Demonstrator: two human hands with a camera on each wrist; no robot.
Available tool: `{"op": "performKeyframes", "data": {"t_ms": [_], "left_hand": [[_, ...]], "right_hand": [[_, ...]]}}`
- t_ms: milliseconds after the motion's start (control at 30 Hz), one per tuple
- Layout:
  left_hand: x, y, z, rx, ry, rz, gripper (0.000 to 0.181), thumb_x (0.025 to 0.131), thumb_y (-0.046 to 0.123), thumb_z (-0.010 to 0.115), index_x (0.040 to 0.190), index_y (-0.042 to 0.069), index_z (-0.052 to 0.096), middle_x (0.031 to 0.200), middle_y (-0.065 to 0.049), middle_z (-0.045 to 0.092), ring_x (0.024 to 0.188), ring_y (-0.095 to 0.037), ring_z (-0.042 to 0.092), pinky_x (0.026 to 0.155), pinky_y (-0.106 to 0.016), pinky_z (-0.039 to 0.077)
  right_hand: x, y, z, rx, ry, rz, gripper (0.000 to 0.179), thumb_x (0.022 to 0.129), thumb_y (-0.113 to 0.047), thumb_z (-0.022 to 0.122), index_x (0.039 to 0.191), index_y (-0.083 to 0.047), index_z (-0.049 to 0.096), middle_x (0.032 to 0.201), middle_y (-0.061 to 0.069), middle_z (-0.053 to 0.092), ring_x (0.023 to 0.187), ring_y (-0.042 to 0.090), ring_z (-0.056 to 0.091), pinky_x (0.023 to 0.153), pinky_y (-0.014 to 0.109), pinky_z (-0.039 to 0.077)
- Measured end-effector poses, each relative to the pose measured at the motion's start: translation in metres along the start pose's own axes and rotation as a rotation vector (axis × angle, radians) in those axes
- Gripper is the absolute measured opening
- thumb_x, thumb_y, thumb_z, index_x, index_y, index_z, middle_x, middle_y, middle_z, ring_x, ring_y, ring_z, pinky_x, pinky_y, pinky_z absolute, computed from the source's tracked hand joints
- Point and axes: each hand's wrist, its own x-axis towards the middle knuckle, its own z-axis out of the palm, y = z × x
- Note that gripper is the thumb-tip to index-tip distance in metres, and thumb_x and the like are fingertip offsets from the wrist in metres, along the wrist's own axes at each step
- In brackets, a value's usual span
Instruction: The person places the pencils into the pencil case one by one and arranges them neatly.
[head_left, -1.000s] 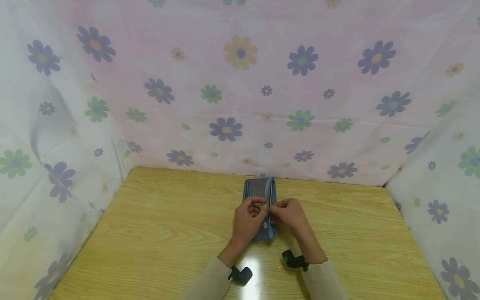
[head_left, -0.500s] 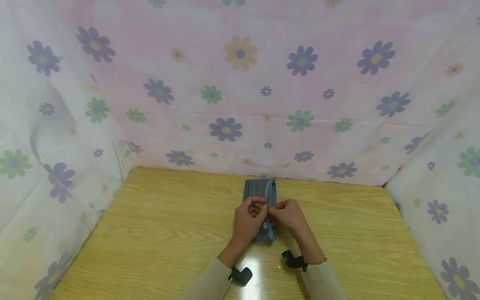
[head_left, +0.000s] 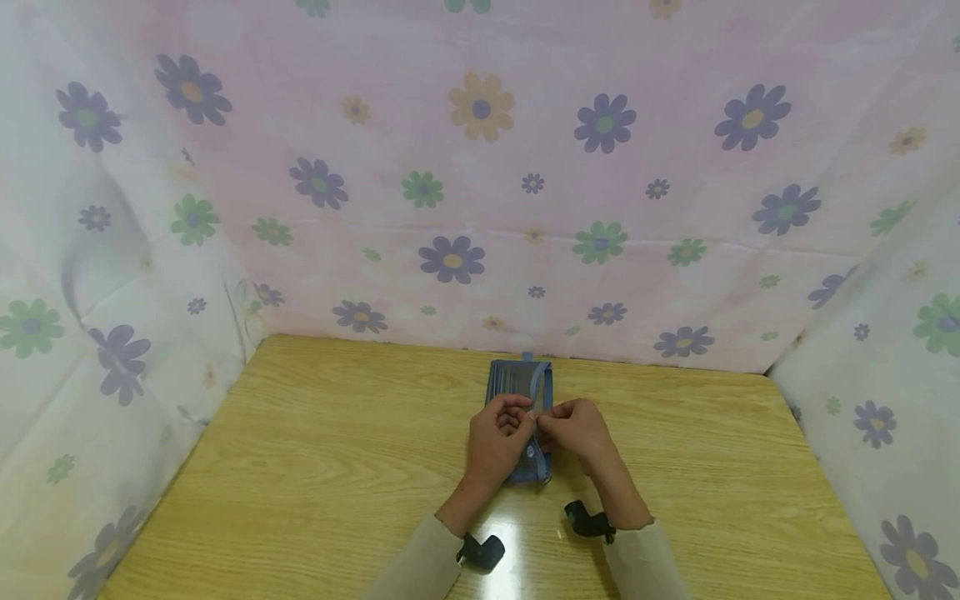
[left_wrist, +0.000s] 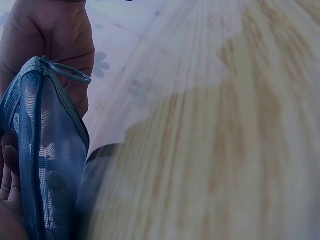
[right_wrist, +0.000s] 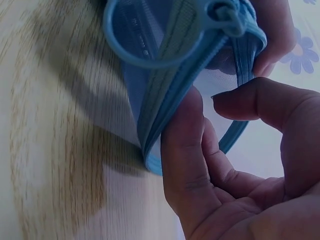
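Note:
A blue zip pouch with see-through mesh sides lies near the back of the table. My left hand grips its raised zip edge between thumb and curled fingers. Opposite, my right hand holds the right side of the opening with bent fingers. In the right wrist view, the index finger lies against the zip edge inside the pouch mouth, and a gap separates it from the thumb tip. A blue ring hangs at the pouch's near end. A round snap shows on it; its contents cannot be made out.
The wood-grain table has a flowered cloth hanging behind it and at both sides. Black wrist cameras sit on both wrists by the beige sleeves. A bright reflection crosses the table front.
The pouch's opening has narrowed, and the thin dark and pale edge seen in it earlier is less visible. My right hand has shifted slightly; the left stays in place.

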Motion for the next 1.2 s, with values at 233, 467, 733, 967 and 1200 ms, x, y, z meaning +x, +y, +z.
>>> {"op": "performKeyframes", "data": {"t_ms": [233, 467, 733, 967, 1200], "left_hand": [[0.000, 0.002, 0.000, -0.005, -0.006, 0.001, 0.016, 0.098, 0.004, 0.073, 0.114, 0.002, 0.073, 0.089, -0.003, 0.070, 0.071, -0.011, 0.066, 0.061, -0.021, 0.055], [0.000, 0.003, 0.001, 0.034, -0.020, 0.003, 0.017, 0.096, 0.002, 0.074, 0.113, 0.003, 0.074, 0.087, -0.002, 0.071, 0.070, -0.011, 0.067, 0.060, -0.022, 0.055], [0.000, 0.005, 0.004, 0.115, -0.058, -0.016, 0.012, 0.098, 0.011, 0.077, 0.110, 0.010, 0.075, 0.087, 0.001, 0.072, 0.072, -0.010, 0.068, 0.063, -0.023, 0.058], [-0.001, 0.006, 0.004, 0.179, -0.079, -0.001, 0.015, 0.098, 0.013, 0.078, 0.110, 0.005, 0.075, 0.087, 0.001, 0.073, 0.074, -0.007, 0.068, 0.066, -0.024, 0.060], [-0.003, 0.007, 0.006, 0.240, -0.103, 0.042, 0.015, 0.096, 0.008, 0.079, 0.107, -0.001, 0.075, 0.086, -0.003, 0.073, 0.072, -0.009, 0.068, 0.065, -0.023, 0.059]], "right_hand": [[0.002, 0.002, -0.004, -0.059, 0.019, -0.017, 0.011, 0.094, -0.002, 0.067, 0.099, 0.007, 0.070, 0.088, 0.017, 0.069, 0.075, 0.026, 0.073, 0.069, 0.041, 0.065], [0.003, 0.005, -0.014, -0.216, 0.070, -0.047, 0.014, 0.093, -0.008, 0.068, 0.100, 0.003, 0.072, 0.087, 0.013, 0.069, 0.073, 0.021, 0.067, 0.063, 0.036, 0.060], [0.004, 0.008, -0.024, -0.358, 0.096, -0.073, 0.013, 0.091, -0.011, 0.068, 0.097, 0.001, 0.072, 0.087, 0.010, 0.070, 0.073, 0.020, 0.062, 0.062, 0.032, 0.051], [0.007, 0.013, -0.028, -0.398, 0.105, -0.036, 0.013, 0.093, -0.012, 0.068, 0.097, 0.000, 0.072, 0.085, 0.010, 0.071, 0.069, 0.019, 0.066, 0.062, 0.032, 0.052], [0.007, 0.014, -0.030, -0.425, 0.109, -0.028, 0.013, 0.093, -0.013, 0.067, 0.095, -0.001, 0.072, 0.084, 0.010, 0.071, 0.069, 0.020, 0.065, 0.063, 0.032, 0.052]]}}
